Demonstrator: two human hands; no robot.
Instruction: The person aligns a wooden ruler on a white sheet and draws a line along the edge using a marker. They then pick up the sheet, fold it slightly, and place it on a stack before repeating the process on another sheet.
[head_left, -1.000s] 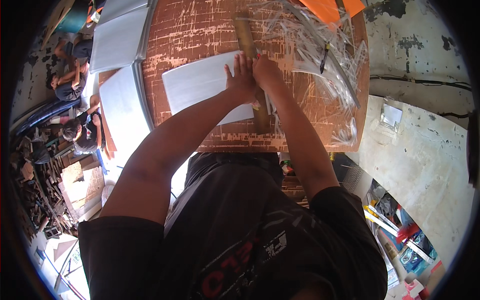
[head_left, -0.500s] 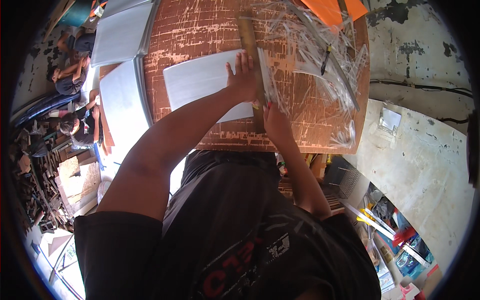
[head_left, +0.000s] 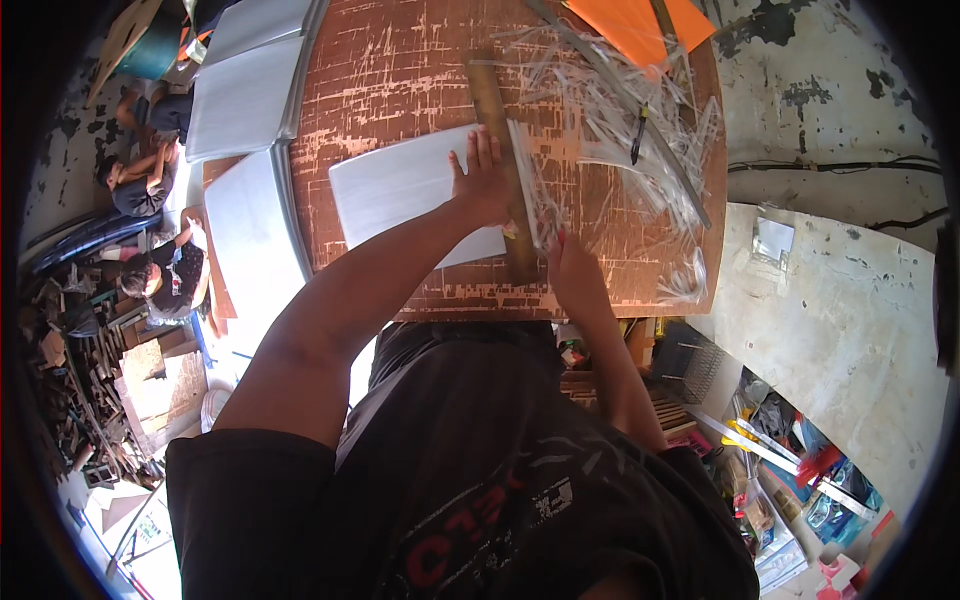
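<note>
With the pale sheet (head_left: 395, 195) taken as the clock's centre, the right hand (head_left: 577, 275) is seen nearest, at four o'clock, its fingers curled around a small red object (head_left: 561, 238) that is mostly hidden. At three o'clock a long brown bar (head_left: 488, 95) is laid along the sheet's edge, with thin clear strips (head_left: 532, 170) just beyond it. The left hand (head_left: 478, 185) is pressed flat on the sheet beside the bar, fingers extended and nothing clasped; its thumb cannot be made out. The sheet itself — one or several layers, it cannot be told — is spread on the scored brown table (head_left: 400, 85). It can be judged light, flexible and rather slippery, best taken by its free nine-o'clock edge. Farther off, stacked sheets (head_left: 245, 95) are set at ten o'clock, tangled scraps (head_left: 625, 140) toward two.
</note>
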